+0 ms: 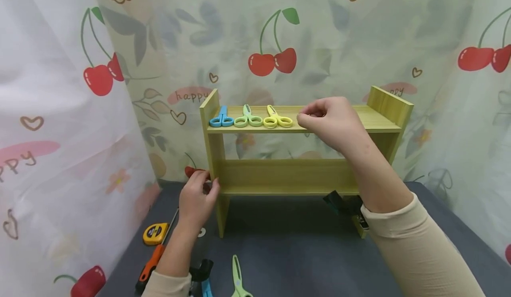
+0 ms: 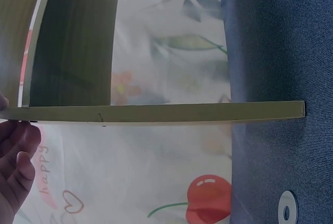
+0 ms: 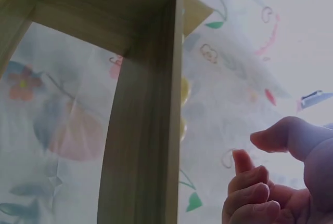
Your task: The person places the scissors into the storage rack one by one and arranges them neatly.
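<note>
While left hand (image 1: 196,198) fingers grip the shelf (image 1: 295,177) post, right hand (image 1: 329,121) fingers curl empty above.

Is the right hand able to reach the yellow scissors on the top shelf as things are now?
Probably yes. The right hand hovers over the top shelf, just beside the yellow scissors, and nothing lies between them. Its fingers are curled but seem to hold nothing.
</note>
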`<state>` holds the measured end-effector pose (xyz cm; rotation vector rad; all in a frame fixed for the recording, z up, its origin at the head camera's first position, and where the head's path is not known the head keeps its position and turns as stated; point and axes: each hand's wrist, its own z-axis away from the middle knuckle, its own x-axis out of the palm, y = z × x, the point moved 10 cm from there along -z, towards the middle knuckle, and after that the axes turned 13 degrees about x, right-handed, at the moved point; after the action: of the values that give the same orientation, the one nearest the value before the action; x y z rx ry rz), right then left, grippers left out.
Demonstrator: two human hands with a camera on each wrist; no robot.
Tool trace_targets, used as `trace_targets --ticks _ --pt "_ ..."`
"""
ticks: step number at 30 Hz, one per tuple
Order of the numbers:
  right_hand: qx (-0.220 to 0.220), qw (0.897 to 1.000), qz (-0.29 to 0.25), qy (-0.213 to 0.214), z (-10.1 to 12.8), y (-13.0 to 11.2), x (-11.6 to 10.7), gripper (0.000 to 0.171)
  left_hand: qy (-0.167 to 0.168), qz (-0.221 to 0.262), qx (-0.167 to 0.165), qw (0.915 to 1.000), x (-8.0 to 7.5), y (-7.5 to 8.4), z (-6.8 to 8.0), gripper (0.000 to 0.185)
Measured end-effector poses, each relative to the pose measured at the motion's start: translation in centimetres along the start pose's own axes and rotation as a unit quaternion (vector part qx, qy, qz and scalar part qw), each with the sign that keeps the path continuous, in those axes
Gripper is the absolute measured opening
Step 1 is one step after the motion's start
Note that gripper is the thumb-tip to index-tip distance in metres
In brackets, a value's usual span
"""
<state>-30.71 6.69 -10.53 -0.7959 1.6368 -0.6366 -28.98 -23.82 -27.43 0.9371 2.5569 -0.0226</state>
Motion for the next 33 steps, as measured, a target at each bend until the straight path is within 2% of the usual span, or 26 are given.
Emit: trace_targets --ticks 18,24,33 --pt "-0.056 0.997 -0.033 0.043 5.7 2.0 -1.6 0.018 0.0 0.004 -0.007 1.0 0.0 0.0 0.0 0.012" --pt "-0.058 0.995 -0.051 0.068 7.7 3.2 -2.0 0.019 0.004 0.002 0.0 1.0 0.1 0.0 0.1 0.012" --pt "-0.053 0.992 -0.082 0.077 10.0 5.8 -1.1 0.013 0.008 0.0 0.005 1.0 0.0 0.1 0.1 0.012"
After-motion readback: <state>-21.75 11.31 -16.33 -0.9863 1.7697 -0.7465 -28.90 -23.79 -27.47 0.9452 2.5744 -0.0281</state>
